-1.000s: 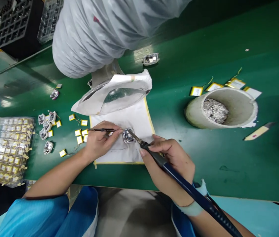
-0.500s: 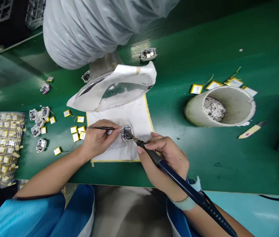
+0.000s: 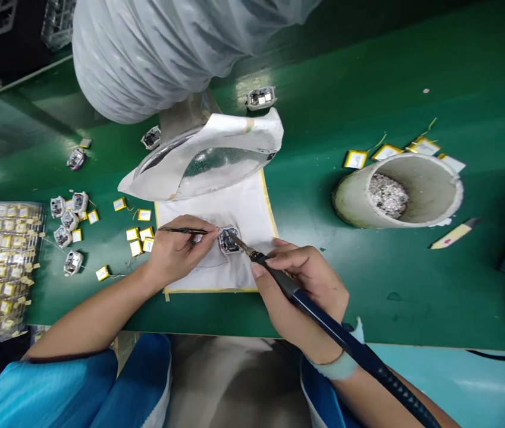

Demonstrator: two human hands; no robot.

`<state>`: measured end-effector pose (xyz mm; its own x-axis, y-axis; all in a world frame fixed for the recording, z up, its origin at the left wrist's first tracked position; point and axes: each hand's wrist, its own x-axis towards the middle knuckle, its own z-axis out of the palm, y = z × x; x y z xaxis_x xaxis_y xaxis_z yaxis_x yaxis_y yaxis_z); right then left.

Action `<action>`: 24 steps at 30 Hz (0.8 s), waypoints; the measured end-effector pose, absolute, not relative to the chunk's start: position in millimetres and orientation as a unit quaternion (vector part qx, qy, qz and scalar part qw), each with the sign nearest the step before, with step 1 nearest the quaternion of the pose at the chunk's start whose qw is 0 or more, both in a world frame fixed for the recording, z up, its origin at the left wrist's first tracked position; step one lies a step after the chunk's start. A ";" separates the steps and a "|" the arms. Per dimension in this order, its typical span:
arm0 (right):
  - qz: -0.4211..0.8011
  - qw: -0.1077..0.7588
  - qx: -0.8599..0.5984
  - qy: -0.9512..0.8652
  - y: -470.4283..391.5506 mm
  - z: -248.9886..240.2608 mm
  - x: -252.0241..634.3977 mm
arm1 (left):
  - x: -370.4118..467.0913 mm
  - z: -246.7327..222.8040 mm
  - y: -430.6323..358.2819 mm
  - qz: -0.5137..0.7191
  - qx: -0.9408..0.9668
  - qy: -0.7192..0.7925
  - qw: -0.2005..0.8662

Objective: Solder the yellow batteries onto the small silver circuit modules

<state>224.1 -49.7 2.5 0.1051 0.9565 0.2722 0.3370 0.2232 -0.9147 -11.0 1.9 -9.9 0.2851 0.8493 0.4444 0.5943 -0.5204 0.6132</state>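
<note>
My right hand (image 3: 306,291) is closed around a soldering iron (image 3: 297,291), its metal tip reaching over a small device with an exposed circuit board (image 3: 229,239). The device lies on a white cloth (image 3: 252,208) with yellow taped edges. From the left, my left hand (image 3: 176,249) pinches a pair of dark tweezers (image 3: 185,230), and its fingertips are at the device's left edge. Whether the iron's tip touches the board is too small to tell. A thin wire trails across the cloth below the device.
A clear fume hood (image 3: 225,163) on a grey duct (image 3: 167,59) hangs behind the cloth. Right are a cup of metallic wool (image 3: 417,190), pouch batteries (image 3: 355,159) and a cutter knife (image 3: 455,233). Left are several batteries (image 3: 144,214), opened devices (image 3: 62,236) and a battery tray (image 3: 2,261).
The soldering iron and my right hand have shifted slightly right, and the tip has drawn back a little over the board. My left hand and the tweezers stay nearly in place.
</note>
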 end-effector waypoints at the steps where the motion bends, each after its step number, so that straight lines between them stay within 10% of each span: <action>1: 0.308 0.508 -0.545 -0.592 -49.8 2.7 224.3 | -11.5 -10.8 1.4 0.389 0.783 0.457 0.167; 24: 0.314 0.512 -0.549 -0.581 -49.0 3.5 224.4 | -11.5 -11.9 3.7 0.416 0.787 0.424 0.165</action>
<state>224.4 -49.0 3.5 0.1281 0.9598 0.2497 0.3162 0.1991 -0.9276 -11.5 3.7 -11.9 0.2939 0.8050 0.5154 0.5295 -0.5861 0.6133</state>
